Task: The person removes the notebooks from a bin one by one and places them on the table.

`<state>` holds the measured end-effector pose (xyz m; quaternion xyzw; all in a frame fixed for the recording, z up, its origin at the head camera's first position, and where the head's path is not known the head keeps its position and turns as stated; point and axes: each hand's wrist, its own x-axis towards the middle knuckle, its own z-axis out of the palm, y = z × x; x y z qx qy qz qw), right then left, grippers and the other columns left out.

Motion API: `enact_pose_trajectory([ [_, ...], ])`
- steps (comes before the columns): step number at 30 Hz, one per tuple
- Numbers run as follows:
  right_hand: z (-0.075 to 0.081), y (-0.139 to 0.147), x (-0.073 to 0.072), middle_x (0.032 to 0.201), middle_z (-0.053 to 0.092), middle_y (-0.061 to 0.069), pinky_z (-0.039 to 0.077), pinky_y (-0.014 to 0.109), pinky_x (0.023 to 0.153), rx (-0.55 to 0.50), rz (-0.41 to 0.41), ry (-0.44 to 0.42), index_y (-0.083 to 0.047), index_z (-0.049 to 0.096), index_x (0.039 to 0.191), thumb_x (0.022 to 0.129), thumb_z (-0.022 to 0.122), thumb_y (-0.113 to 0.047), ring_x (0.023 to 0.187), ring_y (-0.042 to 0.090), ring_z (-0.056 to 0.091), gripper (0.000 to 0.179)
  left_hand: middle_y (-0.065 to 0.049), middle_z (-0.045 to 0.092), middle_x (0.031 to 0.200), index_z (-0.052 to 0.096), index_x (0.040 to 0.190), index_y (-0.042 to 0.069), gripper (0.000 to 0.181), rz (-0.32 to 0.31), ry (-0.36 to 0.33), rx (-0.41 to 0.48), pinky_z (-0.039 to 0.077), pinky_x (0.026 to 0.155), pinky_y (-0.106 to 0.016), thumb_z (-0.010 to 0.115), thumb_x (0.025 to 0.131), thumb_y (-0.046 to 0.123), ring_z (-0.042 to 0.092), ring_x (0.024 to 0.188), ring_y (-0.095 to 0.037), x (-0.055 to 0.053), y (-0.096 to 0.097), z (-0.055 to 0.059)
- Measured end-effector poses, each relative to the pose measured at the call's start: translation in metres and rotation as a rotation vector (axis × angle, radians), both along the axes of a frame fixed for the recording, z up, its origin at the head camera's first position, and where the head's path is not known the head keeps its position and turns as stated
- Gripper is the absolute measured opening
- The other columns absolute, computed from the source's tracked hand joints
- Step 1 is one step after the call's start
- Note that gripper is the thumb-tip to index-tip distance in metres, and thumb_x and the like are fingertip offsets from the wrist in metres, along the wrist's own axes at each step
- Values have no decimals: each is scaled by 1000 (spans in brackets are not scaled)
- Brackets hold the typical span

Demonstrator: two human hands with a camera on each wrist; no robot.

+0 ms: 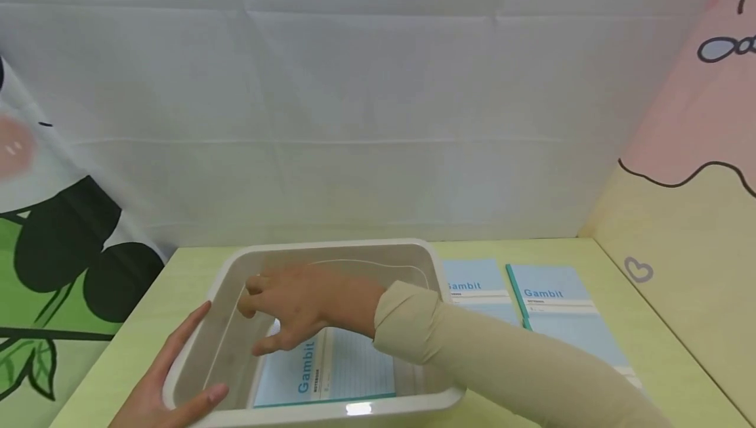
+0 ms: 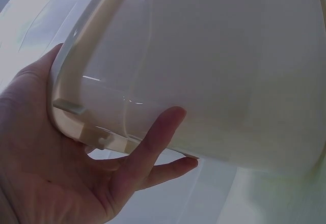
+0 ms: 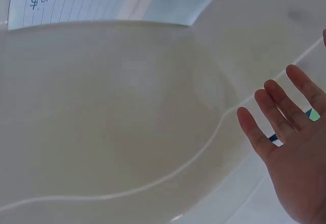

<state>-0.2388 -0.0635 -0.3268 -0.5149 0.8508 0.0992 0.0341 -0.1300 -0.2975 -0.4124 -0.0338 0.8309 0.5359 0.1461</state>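
A white plastic tub (image 1: 342,245) stands on the table before me, with a light-blue Gambit notebook (image 1: 361,362) lying flat in its front part. My left hand (image 1: 152,385) grips the tub's front left corner, thumb over the rim and fingers along the outer wall. In the left wrist view, those fingers (image 2: 155,140) lie against the tub's outside. My right hand (image 1: 295,306) hovers over the tub's inside, above the notebook's far left part, fingers spread and holding nothing. The right wrist view shows its palm beside the notebook's lined cover (image 3: 102,2).
Right of the tub lie more light-blue notebooks: one (image 1: 480,283) close by the tub's wall, another (image 1: 561,300) with a green spine farther right. The right sleeve (image 1: 502,349) crosses over them. A white cloth (image 1: 378,119) hangs behind the table, with printed panels on both sides.
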Motion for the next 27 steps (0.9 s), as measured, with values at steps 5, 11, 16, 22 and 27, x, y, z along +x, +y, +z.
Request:
enact_pose_trajectory([
  [5,-12,-7,2,135,47,-20,48,17,91,66,26,38,-42,53,138,94,51,-76,116,-1,49,56,-25,34,158,-8,160,58,101,-5,14,-23,64,82,-48,68,98,35,65,108,-25,-1,1,1],
  [11,-31,-14,5,143,46,-23,48,18,95,192,24,51,-50,48,145,91,49,-82,124,-2,49,63,-26,33,159,-9,159,59,101,7,-6,-1,64,82,-49,68,98,36,65,107,-24,0,2,2],
  [16,-47,-15,7,150,45,-26,47,19,96,234,23,36,-51,46,148,90,51,-82,132,-4,47,66,-27,34,158,-9,159,58,102,3,0,17,64,81,-51,68,98,35,65,106,-24,0,2,1],
  [22,-64,-16,9,152,44,-27,46,19,103,256,77,51,-50,45,149,90,55,-80,137,-5,45,67,-27,31,161,-12,160,57,105,-1,16,-49,64,81,-52,70,97,38,64,109,-24,-2,1,0],
  [27,-76,-17,15,149,47,-29,46,20,100,296,106,69,-54,42,150,90,58,-78,134,-7,47,67,-26,28,163,-11,161,55,105,-4,41,-83,63,83,-54,70,96,38,62,113,-27,-3,0,0],
])
